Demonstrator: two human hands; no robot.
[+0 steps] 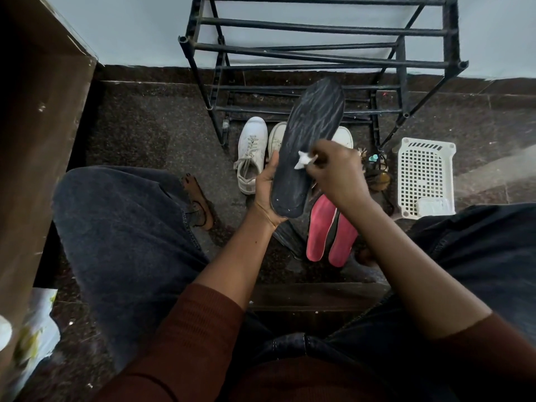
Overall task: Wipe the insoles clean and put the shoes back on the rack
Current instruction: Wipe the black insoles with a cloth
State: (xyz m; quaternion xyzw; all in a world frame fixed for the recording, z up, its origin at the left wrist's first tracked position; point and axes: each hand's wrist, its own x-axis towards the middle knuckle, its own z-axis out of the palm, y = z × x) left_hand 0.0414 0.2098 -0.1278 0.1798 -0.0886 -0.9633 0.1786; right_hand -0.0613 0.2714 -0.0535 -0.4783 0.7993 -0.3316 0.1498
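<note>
Your rust-brown sleeves [203, 329] and dark jeans [116, 242] fill the near edge. You sit low with knees spread, so the work hangs over the floor between them.

- Black metal rack [319, 27]: against the pale wall, and the bars that show are bare, so no shoe is back yet.
- White lattice basket [420, 172]: on the floor, right of the rack's foot.
- White shoes [251, 149]: on the floor at the rack's foot, one partly hidden behind the insole. I judge they are parked there until their insoles go back in.
- Black insole [307, 134]: held up, toe toward the rack, streaked pale. Your left hand [266, 187] cups the heel end from beneath, fingers wrapped round the edge, likely to steady it against the rubbing.
- Pink insoles [319, 227]: two, side by side on the floor under your right wrist.
- Right hand [339, 169]: fingertips pinch a small white wipe [303, 160] against the insole's middle.
- Writing: no brand or label is legible anywhere.
</note>
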